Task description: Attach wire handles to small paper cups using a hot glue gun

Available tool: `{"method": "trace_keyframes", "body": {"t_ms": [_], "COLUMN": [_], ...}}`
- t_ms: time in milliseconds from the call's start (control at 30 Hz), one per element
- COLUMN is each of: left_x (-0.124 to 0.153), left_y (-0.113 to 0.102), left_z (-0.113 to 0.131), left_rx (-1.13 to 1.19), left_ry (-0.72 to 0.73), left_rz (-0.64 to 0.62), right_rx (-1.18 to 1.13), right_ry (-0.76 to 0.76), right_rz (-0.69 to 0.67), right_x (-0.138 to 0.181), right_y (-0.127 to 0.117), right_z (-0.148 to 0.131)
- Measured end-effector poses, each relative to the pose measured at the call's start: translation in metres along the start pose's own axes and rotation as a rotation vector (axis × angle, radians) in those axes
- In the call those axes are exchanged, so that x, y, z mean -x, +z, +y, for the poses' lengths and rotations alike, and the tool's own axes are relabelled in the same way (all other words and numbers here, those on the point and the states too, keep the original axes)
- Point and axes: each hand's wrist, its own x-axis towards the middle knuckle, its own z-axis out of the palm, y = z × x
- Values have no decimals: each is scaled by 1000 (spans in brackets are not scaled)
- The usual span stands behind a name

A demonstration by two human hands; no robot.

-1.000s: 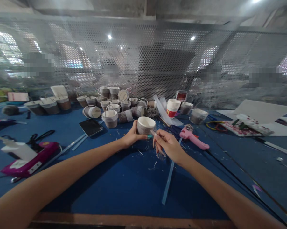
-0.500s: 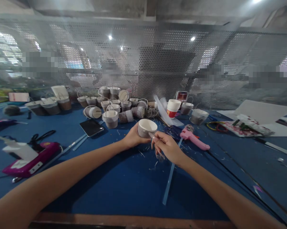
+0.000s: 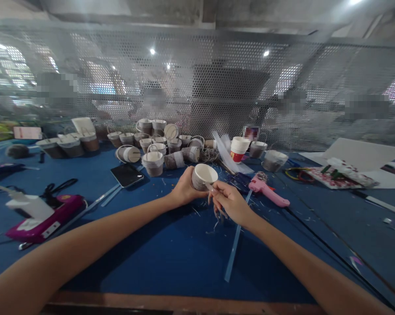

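Observation:
My left hand (image 3: 183,190) is wrapped round a small white paper cup (image 3: 204,176), held tilted above the blue table (image 3: 171,253) with its mouth turned toward me. My right hand (image 3: 229,202) is pinched closed just right of the cup, its fingertips against the cup's near side; it grips something thin that I cannot make out. Bits of fibre lie scattered on the table under both hands.
Behind the hands stands a cluster of small wrapped cups with handles (image 3: 158,148) and a stack of paper cups (image 3: 238,149). A pink glue gun (image 3: 268,192) lies to the right, a phone (image 3: 127,174) and a magenta tool (image 3: 48,216) to the left. A clear strip (image 3: 233,249) lies beneath my right wrist.
The cup has tipped from upright to tilted toward me and shifted slightly right. My right hand has closed in against its side.

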Motion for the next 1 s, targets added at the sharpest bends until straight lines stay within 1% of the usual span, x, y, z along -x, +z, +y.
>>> {"method": "trace_keyframes", "body": {"t_ms": [133,200,233,300,367,433,500,533,600,633,667,700,733,767,800,833,867,900,933,967,1000], "left_x": [-1,-3,-4,-6,-8,-9,-10,-10,-11,-12,-13,-14,-14,-15,-15,-16,-16,-16,-16,-15,-15], "left_y": [0,1,1,1,1,1,0,-1,-2,-3,-4,-5,-7,-9,-10,-12,-14,-15,-16,-17,-17], "left_z": [-3,-5,-6,-7,-6,-5,-4,-4,-4,-3,-3,-3,-3,-3,-2,-1,-1,0,1,1,2], "left_rx": [53,92,108,140,173,212,271,313,426,490,557,624,689,754,819,882,939,986,1017,1033,1037], "left_ry": [-19,-48,-68,-112,-159,-195,-221,-233,-260,-280,-300,-322,-344,-370,-399,-430,-462,-490,-512,-526,-531], "left_rz": [-2,21,41,95,152,194,211,212,199,185,170,148,120,88,56,30,9,-4,-8,-15,-26], "right_rx": [24,109,197,440,671,807,885,922,987,1016,1044,1067,1089,1110,1134,1172,1221,1257,1273,1275,1271], "right_ry": [-9,-35,-71,-222,-467,-713,-898,-974,-1104,-1142,-1145,-1111,-1029,-893,-727,-501,-231,33,264,446,583], "right_rz": [-15,-43,-66,-123,-169,-175,-135,-91,41,129,238,365,502,645,771,861,904,899,879,856,831], "right_x": [2,5,7,12,16,21,26,29,32,32,31,28,25,21,16,12,9,7,5,4,4], "right_y": [-1,0,1,3,5,8,9,8,4,1,-3,-8,-14,-21,-29,-37,-45,-53,-60,-66,-70], "right_z": [1,-3,-6,-13,-21,-29,-34,-36,-38,-39,-39,-38,-36,-33,-30,-26,-22,-17,-14,-10,-8]}}
